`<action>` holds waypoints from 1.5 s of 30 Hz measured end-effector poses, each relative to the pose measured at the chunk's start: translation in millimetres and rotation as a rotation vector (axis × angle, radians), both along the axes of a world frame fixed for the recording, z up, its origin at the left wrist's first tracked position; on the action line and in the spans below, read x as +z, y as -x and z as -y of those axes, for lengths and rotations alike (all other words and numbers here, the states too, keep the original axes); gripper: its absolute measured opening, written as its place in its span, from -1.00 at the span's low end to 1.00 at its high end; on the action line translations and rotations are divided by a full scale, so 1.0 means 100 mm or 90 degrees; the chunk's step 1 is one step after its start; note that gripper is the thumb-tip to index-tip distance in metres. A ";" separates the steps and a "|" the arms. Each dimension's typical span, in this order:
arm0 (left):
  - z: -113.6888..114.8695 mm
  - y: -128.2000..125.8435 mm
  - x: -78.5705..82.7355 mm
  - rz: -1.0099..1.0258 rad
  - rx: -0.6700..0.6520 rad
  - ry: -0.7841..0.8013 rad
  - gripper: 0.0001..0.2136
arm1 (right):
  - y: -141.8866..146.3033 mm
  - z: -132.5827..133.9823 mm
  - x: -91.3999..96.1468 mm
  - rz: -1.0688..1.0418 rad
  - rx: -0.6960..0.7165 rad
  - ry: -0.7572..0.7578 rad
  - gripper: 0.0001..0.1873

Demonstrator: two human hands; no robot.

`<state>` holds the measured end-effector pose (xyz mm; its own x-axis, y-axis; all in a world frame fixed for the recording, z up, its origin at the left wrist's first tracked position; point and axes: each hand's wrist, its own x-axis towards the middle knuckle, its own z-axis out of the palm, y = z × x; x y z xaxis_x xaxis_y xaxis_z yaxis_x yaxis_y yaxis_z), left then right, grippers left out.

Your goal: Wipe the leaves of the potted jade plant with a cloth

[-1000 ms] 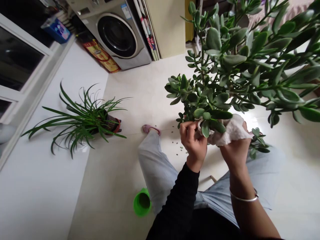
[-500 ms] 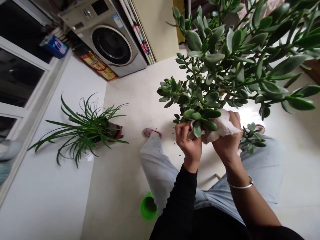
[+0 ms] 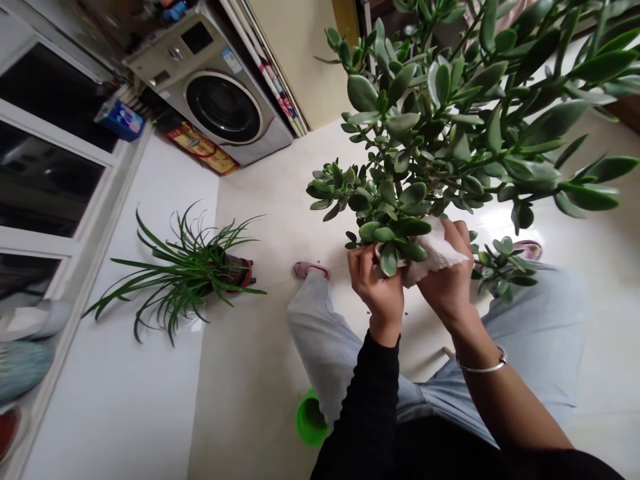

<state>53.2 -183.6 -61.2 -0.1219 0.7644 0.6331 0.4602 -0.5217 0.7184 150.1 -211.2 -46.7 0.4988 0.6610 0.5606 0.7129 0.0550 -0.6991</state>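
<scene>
Right hand point(image 3: 447, 280) has closed toward left hand point(image 3: 375, 290), tissue point(image 3: 435, 257) at jade leaf point(image 3: 389, 259) edge.

The thick-leaved plant point(image 3: 430, 127) runs off the top and right edges, its leaves hiding most stems. The left hand point(image 3: 375, 287) and right hand point(image 3: 445, 280) cover much of the white tissue point(image 3: 435, 257). Leaves partly hide the slipper point(image 3: 527, 250), and a trouser leg partly hides the green cup point(image 3: 310, 420). The blurred shapes point(image 3: 25, 360) at the left edge are cut off and unclear.
</scene>
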 end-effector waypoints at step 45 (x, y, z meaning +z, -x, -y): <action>0.06 0.18 -0.11 0.110 0.104 0.121 -0.90 | -0.38 0.22 0.36 -0.439 0.099 -0.017 -0.78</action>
<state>35.6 -189.8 -72.4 -0.3464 0.8288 0.4395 0.3896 -0.2991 0.8711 187.7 -233.4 -11.0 0.6469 0.7438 0.1682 0.0906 0.1440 -0.9854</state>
